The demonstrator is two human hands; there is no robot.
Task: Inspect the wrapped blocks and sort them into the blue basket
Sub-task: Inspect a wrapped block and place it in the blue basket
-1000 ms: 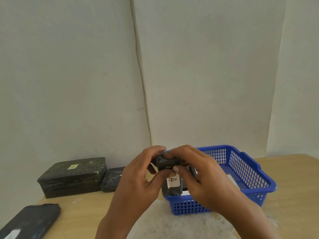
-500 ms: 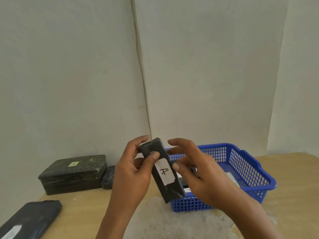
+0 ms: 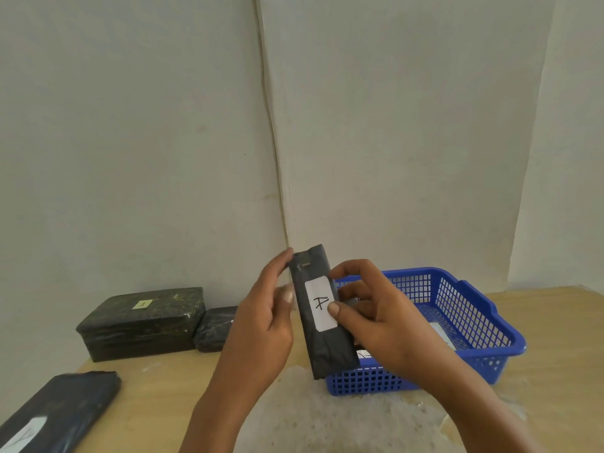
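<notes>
Both of your hands hold one long black wrapped block [image 3: 322, 308] upright at chest level: your left hand [image 3: 264, 322] curls around its left edge with a fingertip at the top corner, while your right hand [image 3: 376, 318] closes on the right edge, thumb pressed on the white label [image 3: 320, 304] marked "A". A second ago the block was bunched between both palms with the label half covered; it has since been turned and stood on end so the letter faces you. That suggests the reading part of the inspection is nearly done and the drop is next.

Just behind and below your right hand sits the blue basket [image 3: 467, 308], its near wall touching or almost touching the block's lower end; which of the two cannot be told. At least one pale-labelled item already lies in it, mostly hidden by your right wrist.

Well off to your left, a large dark box [image 3: 143, 322] stands against the wall with a smaller dark bundle [image 3: 214, 328] beside it, partly covered by your left hand. Nearer you on the left, another flat black packet [image 3: 62, 413] is cut off by the picture's edge, its label unreadable. Your left fingers are motion-blurred.
</notes>
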